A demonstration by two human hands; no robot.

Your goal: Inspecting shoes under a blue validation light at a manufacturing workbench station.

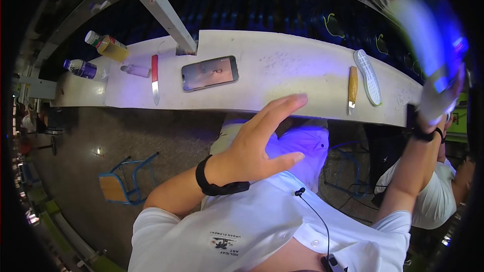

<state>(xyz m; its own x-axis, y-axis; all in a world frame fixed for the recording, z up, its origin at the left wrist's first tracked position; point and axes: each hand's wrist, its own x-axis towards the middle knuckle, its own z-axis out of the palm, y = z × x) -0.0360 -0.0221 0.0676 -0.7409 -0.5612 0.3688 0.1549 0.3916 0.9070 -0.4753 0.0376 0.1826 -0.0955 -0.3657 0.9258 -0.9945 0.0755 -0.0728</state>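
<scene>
My left hand (257, 146) is raised in front of the table edge, fingers stretched and thumb apart, holding nothing. At the far right, my right hand (439, 102) is lifted past the table's end, smeared by motion. A long whitish-blue thing (421, 32) extends up from it, too blurred to name. On the table between the hands, nearer the right one, lie a wooden-handled knife (353, 85) and a white shoe sole (369, 75). Left of them a phone (209, 73) lies with its screen lit.
A red-handled knife (155, 78), a small clear bottle (136, 70) and two drink bottles (108, 45) are on the left of the white table (302, 70). A metal post (161, 10) rises from it. Behind runs a dark conveyor (242, 5) bearing green-edged pieces. Someone sits at right (438, 196).
</scene>
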